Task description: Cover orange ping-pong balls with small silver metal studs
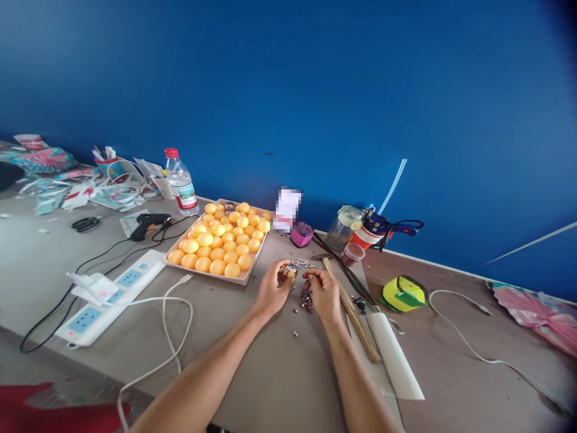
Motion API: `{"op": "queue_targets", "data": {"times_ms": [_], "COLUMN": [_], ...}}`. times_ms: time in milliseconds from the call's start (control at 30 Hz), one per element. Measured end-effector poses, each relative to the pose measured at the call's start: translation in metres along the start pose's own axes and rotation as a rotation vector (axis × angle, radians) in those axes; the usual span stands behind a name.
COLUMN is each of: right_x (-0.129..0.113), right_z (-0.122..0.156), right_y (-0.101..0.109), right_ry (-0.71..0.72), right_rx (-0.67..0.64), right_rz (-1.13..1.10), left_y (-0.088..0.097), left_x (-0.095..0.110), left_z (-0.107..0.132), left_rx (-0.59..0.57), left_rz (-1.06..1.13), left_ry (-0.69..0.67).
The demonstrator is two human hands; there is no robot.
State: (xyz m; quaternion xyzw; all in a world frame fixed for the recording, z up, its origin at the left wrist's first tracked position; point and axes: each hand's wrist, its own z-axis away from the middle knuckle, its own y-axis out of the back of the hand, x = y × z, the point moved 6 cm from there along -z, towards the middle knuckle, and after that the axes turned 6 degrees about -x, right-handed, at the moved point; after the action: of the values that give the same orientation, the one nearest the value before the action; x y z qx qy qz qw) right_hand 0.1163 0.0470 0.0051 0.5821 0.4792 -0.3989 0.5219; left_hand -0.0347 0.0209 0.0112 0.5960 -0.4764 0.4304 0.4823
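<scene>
Near the middle of the table, my left hand (273,288) is closed around a ball (290,271), orange in part and partly covered with small shiny metallic pieces. My right hand (323,290) is just to its right, with thumb and fingers pinched together; whatever is between the fingertips is too small to make out. Under the right hand lies a heap of small shiny metal beads or studs (307,300). More of these silvery pieces (303,263) are scattered behind the hands, and a few lie loose in front.
Left of the hands is a shallow box (246,280) of orange balls. Further left are a water bottle (183,186), a glue gun (148,224), scissors (85,224) and a power strip (115,300) with cables. At right are thin sticks (356,319), a jar (343,228) and a yellow-green object (404,293).
</scene>
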Motion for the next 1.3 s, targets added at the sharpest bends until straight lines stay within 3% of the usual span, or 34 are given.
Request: {"op": "queue_targets", "data": {"times_ms": [133,400,967,1300], "right_x": [0.006,0.004,0.002,0.001], "right_z": [-0.003,0.003,0.010,0.010], "right_y": [-0.003,-0.017,-0.028,-0.029], "right_ry": [-0.044,-0.156,-0.231,-0.253], "right_rx": [-0.013,-0.190,-0.242,-0.255], "right_rz": [-0.296,-0.573,-0.513,-0.568], "left_y": [0.000,-0.003,-0.005,-0.003], "left_x": [-0.002,-0.006,-0.002,0.002], "left_z": [-0.001,-0.004,0.000,0.003], "left_rx": [-0.004,0.000,-0.069,-0.031], "left_rz": [0.085,0.345,0.165,0.109], "left_ry": [0.022,0.078,-0.012,-0.028]}}
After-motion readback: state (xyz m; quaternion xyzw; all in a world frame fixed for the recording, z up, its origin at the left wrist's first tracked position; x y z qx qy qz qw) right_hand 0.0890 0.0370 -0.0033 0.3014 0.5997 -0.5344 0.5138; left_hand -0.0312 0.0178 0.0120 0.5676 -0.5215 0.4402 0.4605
